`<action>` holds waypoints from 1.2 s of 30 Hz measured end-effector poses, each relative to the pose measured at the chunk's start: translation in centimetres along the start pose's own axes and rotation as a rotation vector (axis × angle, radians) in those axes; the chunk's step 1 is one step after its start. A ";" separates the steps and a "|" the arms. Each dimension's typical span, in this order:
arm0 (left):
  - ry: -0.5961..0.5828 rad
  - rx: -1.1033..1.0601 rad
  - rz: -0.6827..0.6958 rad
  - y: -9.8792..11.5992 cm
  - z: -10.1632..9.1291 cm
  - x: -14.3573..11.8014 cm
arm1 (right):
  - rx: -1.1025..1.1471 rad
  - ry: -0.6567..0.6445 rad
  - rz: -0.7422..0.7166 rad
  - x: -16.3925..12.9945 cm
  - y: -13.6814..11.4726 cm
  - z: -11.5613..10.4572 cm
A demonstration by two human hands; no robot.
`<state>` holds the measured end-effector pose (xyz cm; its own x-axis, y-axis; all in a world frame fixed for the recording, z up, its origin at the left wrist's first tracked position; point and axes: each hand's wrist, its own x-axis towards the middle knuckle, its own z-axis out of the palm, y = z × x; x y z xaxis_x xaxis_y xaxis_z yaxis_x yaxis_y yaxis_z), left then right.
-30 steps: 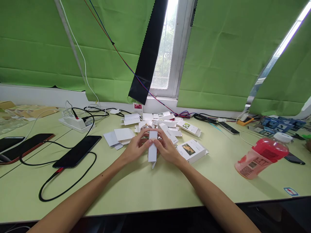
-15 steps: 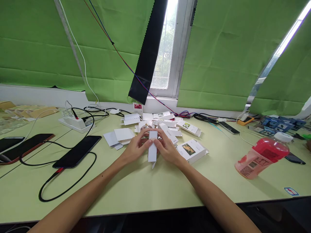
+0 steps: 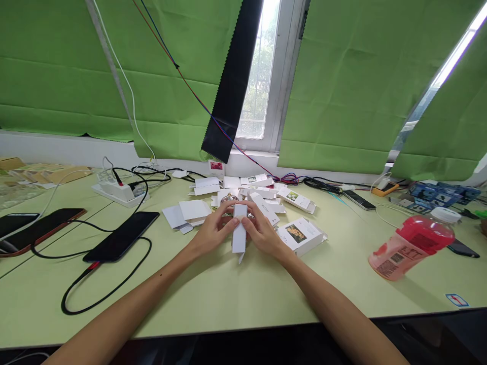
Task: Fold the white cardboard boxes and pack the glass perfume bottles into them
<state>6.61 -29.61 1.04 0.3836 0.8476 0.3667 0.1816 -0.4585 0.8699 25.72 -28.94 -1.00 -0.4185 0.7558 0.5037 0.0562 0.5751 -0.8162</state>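
Between my two hands is a small white cardboard box [image 3: 239, 239], held edge-on with a flap sticking out at its near end. My left hand [image 3: 215, 229] grips it from the left, thumb on the narrow side facing me. From the right, my right hand [image 3: 263, 230] does the same, and both sets of fingers curl round the far end. Behind the fingers shows part of a shiny metal thing [image 3: 229, 197], mostly hidden. Close to my right hand lies a white box with an orange flower picture [image 3: 300, 235]. Folded white cartons [image 3: 195, 211] rest left of my left hand.
More white boxes [image 3: 256, 180] are heaped behind my hands. A phone [image 3: 122, 237] with a looping black cable lies left, near a power strip [image 3: 119, 191]. On the right a pink-labelled bottle [image 3: 413, 244] stands tilted in view. Blue boxes [image 3: 437, 195] sit at the far right.
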 end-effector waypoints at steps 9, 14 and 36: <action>0.009 0.022 -0.008 0.2 0.0 0.1 | -0.037 0.001 0.009 0.0 0.1 0.0; 0.006 0.029 -0.006 0.0 0.0 0.1 | -0.040 0.005 0.005 0.0 0.0 0.0; 0.001 0.063 0.009 0.3 0.0 0.0 | -0.054 0.016 -0.031 0.0 0.0 -0.1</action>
<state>6.69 -29.70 1.28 0.3850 0.8435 0.3746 0.2347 -0.4820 0.8441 25.78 -28.92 -0.97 -0.4062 0.7423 0.5329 0.0926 0.6136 -0.7841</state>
